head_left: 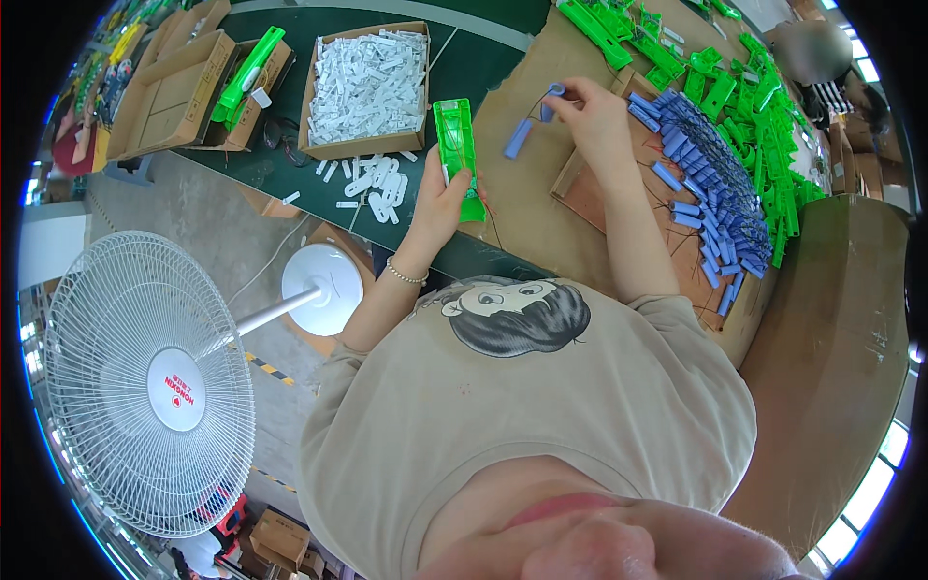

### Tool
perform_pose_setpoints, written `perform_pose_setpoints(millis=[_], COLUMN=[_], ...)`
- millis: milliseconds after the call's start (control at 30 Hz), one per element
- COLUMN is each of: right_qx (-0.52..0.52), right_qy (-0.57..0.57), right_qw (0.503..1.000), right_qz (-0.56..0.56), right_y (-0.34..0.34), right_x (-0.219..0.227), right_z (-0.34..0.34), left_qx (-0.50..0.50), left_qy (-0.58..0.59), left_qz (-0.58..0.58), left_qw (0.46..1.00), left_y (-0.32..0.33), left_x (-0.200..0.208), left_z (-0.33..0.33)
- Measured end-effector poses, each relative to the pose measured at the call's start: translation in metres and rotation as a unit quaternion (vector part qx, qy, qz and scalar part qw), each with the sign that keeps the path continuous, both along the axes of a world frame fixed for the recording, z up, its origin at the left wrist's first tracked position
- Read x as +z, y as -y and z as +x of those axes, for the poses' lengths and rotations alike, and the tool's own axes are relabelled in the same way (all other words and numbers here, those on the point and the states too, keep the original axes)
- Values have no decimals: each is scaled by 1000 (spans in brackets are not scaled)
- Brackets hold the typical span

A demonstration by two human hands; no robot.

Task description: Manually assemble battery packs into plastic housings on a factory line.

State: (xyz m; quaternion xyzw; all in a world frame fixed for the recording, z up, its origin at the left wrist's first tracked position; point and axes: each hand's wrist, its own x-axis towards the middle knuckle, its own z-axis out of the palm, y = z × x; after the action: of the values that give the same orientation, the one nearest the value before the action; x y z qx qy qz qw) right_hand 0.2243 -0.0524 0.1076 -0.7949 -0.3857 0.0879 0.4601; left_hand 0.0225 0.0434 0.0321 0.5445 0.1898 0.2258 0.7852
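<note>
My left hand is wrapped round a long bright green plastic housing, which it holds upright over the edge of the green table. Its hollow side faces up, and some small parts show inside. To the right, my right hand pinches a blue cylindrical battery by its end or wires. A second blue cylinder is close beside it, lower left, joined by a thin dark wire. Thin red and black wires hang near the housing's lower end. Many more blue batteries with wires lie heaped in a cardboard tray right of my right hand.
A cardboard box full of small white plastic pieces stands left, with loose white pieces beside it. Green housings pile up at the far right. Open cartons stand far left. A white fan stands at lower left.
</note>
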Motion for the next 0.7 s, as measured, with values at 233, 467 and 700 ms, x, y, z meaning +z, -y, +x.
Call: perform_pose_setpoints(millis=[233, 467, 700], right_qx=[92, 196, 150], right_qy=[-212, -232, -138], right_qw=[966, 950, 972], right_qz=[117, 77, 117], right_y=[9, 0, -4], right_x=[42, 22, 25], right_z=[-32, -63, -76], left_qx=[-10, -2, 12], left_qy=[15, -45, -82], left_qz=[22, 133, 154], left_qw=[1000, 990, 985], left_y=[2, 9, 10], left_x=[15, 37, 39], left_z=[-3, -6, -9])
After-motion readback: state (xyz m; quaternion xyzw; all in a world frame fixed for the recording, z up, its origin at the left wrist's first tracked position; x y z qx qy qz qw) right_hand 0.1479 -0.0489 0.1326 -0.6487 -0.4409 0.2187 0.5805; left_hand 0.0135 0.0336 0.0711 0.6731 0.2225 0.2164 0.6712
